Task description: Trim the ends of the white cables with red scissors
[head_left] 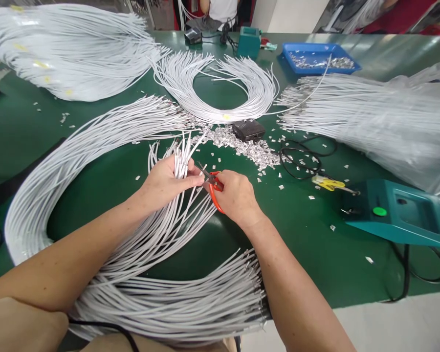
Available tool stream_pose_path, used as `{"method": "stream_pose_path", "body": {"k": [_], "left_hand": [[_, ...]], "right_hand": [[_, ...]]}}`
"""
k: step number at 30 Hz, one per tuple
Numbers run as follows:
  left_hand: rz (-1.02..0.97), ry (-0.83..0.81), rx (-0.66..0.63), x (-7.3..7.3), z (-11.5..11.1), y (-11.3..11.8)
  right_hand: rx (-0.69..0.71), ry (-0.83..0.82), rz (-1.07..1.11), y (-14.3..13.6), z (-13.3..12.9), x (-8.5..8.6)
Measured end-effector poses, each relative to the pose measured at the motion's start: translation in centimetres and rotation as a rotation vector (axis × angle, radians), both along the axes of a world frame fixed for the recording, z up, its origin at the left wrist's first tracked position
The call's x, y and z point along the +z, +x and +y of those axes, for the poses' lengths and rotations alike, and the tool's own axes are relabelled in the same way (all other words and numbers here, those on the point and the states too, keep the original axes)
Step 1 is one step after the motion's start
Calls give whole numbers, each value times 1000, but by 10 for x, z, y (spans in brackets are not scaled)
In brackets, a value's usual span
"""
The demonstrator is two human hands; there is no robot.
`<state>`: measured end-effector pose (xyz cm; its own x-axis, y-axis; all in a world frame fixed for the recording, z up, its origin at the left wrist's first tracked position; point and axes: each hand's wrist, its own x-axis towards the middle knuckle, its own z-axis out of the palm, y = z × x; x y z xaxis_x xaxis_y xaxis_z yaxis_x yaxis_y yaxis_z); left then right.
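My left hand [168,178] is closed around a small bunch of white cables [182,164], their ends sticking up above the fingers. Its thumb and fingertips pinch near a cable end beside the blades of orange-handled scissors [216,195]. My right hand [236,193] grips the scissors by the handles, with the blades pointing left at the pinched cable; whether they touch it I cannot tell. More loose white cables [150,244] run below my left hand toward my body. A thick curved bundle of cables [66,151] lies to the left, and another bundle [190,303] is close to me.
Small silvery scraps [238,142] are scattered mid-table around a black box [248,130]. A teal machine [396,210] with a green button stands right. Behind are a coiled cable bundle [220,110], a blue tray [289,61] of small parts, and plastic-wrapped bundles [388,107]. A person [223,10] sits opposite.
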<state>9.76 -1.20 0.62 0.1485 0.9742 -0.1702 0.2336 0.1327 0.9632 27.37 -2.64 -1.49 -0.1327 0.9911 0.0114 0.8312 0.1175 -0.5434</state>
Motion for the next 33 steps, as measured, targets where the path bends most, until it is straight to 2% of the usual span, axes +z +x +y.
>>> {"method": "stream_pose_path", "body": {"k": [7, 11, 13, 15, 18, 20, 23, 27, 33], "left_hand": [[-34, -32, -23, 3, 1, 1], [-42, -47, -61, 3, 1, -1], [-73, -58, -89, 3, 2, -3], [-109, -80, -138, 2, 2, -4], [-186, -140, -244, 2, 2, -4], [-244, -178, -309, 2, 1, -3], [-287, -198, -367, 2, -1, -1], [-264, -215, -332, 2, -1, -1], [-212, -183, -156, 1, 2, -1]], "right_hand": [[2, 81, -17, -2, -1, -5], [-7, 50, 39, 3, 1, -1], [-45, -2, 207, 7, 3, 3], [-75, -67, 498, 11, 4, 9], [-13, -147, 899, 14, 4, 16], [74, -195, 1015, 13, 3, 17], [148, -261, 1070, 13, 4, 16], [128, -248, 1091, 13, 6, 10], [24, -122, 999, 5, 1, 13]]}}
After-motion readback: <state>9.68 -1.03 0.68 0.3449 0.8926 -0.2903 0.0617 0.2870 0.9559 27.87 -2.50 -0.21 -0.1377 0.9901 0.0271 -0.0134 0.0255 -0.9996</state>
